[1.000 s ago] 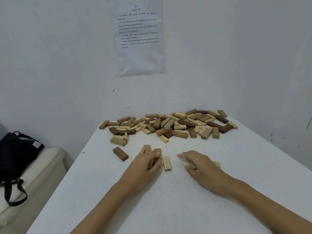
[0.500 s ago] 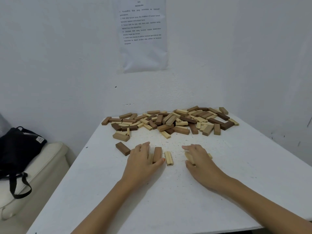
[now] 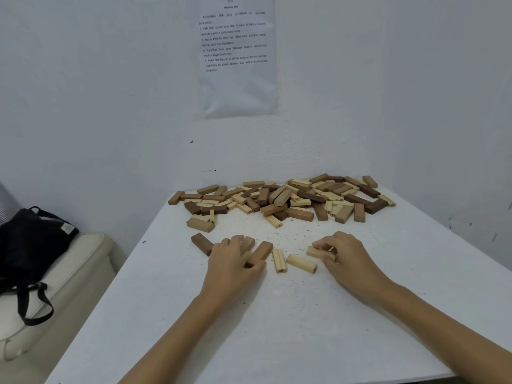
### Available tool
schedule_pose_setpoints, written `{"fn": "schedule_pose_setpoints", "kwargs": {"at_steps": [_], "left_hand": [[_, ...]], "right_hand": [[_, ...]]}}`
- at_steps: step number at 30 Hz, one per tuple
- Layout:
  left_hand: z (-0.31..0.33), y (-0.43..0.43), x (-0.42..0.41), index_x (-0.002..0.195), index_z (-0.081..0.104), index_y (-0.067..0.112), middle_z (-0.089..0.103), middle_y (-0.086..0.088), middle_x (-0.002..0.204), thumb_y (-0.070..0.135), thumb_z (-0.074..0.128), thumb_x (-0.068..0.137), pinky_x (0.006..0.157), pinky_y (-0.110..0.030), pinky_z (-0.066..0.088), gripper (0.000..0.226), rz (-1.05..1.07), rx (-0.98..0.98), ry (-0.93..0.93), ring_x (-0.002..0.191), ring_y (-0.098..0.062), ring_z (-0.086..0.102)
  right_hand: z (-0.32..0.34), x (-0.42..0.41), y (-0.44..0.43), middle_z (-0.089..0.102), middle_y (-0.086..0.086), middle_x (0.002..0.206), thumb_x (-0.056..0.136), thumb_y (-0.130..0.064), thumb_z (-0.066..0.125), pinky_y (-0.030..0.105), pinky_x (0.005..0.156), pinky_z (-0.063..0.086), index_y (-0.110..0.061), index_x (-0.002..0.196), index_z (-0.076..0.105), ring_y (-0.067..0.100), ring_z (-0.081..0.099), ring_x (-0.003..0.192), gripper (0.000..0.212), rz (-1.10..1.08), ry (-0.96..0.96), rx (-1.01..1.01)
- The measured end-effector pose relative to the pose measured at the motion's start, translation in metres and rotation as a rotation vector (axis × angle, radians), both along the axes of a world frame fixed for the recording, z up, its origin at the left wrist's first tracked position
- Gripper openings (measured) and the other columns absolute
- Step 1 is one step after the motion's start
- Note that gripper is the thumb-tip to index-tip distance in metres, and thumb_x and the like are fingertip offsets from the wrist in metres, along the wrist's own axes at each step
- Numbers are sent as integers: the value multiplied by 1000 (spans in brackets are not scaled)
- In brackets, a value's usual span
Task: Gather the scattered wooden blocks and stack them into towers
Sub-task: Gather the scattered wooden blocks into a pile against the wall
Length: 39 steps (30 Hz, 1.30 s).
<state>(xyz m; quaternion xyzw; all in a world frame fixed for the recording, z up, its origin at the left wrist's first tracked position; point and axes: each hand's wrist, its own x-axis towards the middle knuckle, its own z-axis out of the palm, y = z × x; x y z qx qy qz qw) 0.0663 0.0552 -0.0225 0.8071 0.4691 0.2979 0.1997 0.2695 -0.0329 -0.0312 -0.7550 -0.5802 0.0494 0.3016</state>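
A heap of several light and dark wooden blocks lies at the far side of the white table. Nearer me, my left hand covers two brown blocks, its thumb against the long brown block. A dark block lies just left of that hand. Between my hands lie a pale block marked 49 and another pale block. My right hand pinches a pale block with curled fingers.
A black bag sits on a cream seat left of the table. A printed sheet hangs on the white wall behind. The table's left and front edges are close to my arms.
My right hand has shifted right, uncovering a second pale block beside the one marked 49. The left hand stays on the brown blocks. The camera has tilted slightly.
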Motion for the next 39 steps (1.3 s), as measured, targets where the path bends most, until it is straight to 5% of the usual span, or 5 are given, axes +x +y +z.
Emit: {"fn": "schedule_pose_setpoints", "kwargs": {"at_steps": [8, 18, 22, 32, 39], "left_hand": [[-3, 6, 0, 140, 39, 16, 50, -1, 127, 30, 74, 71, 87, -24, 37, 79, -2, -84, -65, 125, -18, 40], [6, 18, -19, 136, 47, 11, 54, 7, 101, 26, 84, 65, 79, -16, 39, 81, 12, -16, -216, 103, -11, 52], [17, 28, -24, 135, 48, 13, 53, 14, 94, 22, 83, 69, 65, -3, 37, 75, 23, -5, -281, 97, -8, 52], [40, 73, 13, 106, 68, 16, 60, 20, 93, 21, 84, 67, 73, -4, 42, 42, -9, 48, -322, 96, -1, 56], [49, 130, 82, 115, 62, 17, 63, 8, 94, 26, 82, 69, 74, -20, 50, 51, -60, 59, -329, 92, -12, 61]], "right_hand": [[0, -33, 3, 42, -7, 112, 92, -33, 60, 22, 92, 37, -22, 135, 49, 9, 37, 111, 46, 98, 46, -48], [4, -64, 21, 40, -3, 134, 90, -47, 57, 26, 99, 38, -21, 143, 34, 14, 30, 129, 63, 55, -42, -39], [1, -66, 33, 44, -3, 124, 91, -44, 59, 19, 90, 36, -19, 137, 45, 13, 34, 120, 54, 40, -89, 6], [44, -3, 89, 67, -6, 100, 70, -29, 84, 20, 78, 44, -14, 104, 73, 10, 54, 97, 39, -40, 113, 170], [79, 53, 146, 69, 2, 102, 75, -28, 81, 14, 58, 38, -13, 104, 73, 5, 57, 78, 33, -179, 421, 231]]}}
